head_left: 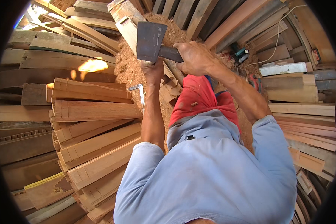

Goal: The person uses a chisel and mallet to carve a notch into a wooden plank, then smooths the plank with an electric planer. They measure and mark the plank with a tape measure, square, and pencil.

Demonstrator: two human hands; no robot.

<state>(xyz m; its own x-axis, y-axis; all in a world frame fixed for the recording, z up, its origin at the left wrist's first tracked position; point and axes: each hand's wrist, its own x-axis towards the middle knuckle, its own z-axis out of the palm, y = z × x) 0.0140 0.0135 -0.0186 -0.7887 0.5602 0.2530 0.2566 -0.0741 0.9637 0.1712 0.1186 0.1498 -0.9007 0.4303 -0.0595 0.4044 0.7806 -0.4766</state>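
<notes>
My right hand (197, 59) is closed round the short dark handle of a mallet (151, 40) with a broad, dark, block-like head. The head hangs right above my left hand (153, 71), covering part of it. My left hand's fingers look curled closed, but what they hold is hidden behind the mallet. Just beyond the mallet head, a pale wooden workpiece (127, 33) slants away toward the top. A metal try square (141, 93) lies beside my left forearm, next to the stacked boards.
Cut boards (97, 111) with pencilled lines are piled at left. Wood shavings (127, 69) cover the ground ahead. A green power tool (241, 53) and a pale cord (274, 48) lie at right, near more stacked timber (300, 110). Long planks (235, 24) lean at the back.
</notes>
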